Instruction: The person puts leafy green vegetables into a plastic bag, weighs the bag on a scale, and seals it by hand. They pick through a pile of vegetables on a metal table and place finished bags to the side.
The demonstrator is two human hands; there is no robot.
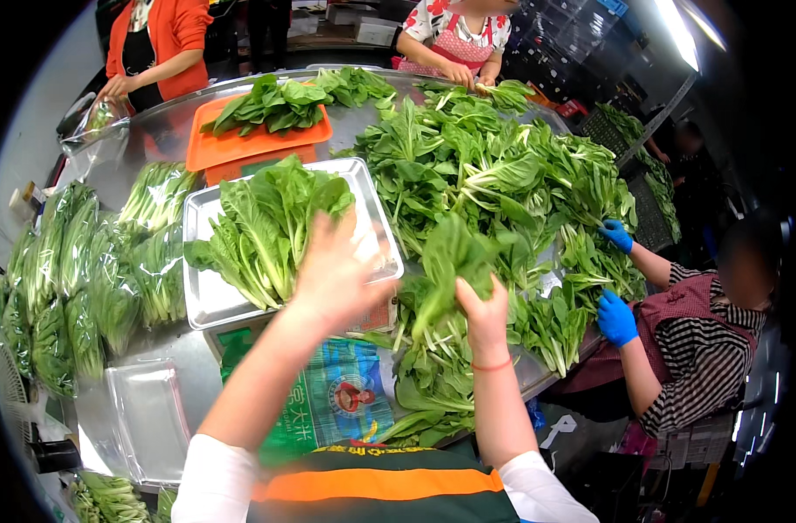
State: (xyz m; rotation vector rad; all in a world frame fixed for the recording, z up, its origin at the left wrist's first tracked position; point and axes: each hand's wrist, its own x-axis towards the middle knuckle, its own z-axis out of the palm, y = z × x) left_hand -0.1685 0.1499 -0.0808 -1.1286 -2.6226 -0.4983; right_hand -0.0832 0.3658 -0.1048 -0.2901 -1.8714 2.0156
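My right hand [486,314] is closed around a blurred leafy green [455,261], raised over the near-left side of the heap of leafy greens [476,170]. Bare and motion-blurred, my left hand [339,274] is spread above the near-right part of a shallow metal tray [198,297] and holds nothing that I can see. Inside that tray lies a bunch of leafy greens [267,229], stems towards me, just left of my left hand's fingers. The tray rests on a box, partly hidden, that carries a scale-like shape I cannot make out.
Bagged greens [71,281] line the left side, with flat clear bags [146,418] nearer me. Behind the metal tray stands an orange tray [205,137] bearing greens. A printed sack [345,392] lies before me. Blue-gloved hands [615,317] of a co-worker touch the heap's right; two people work opposite.
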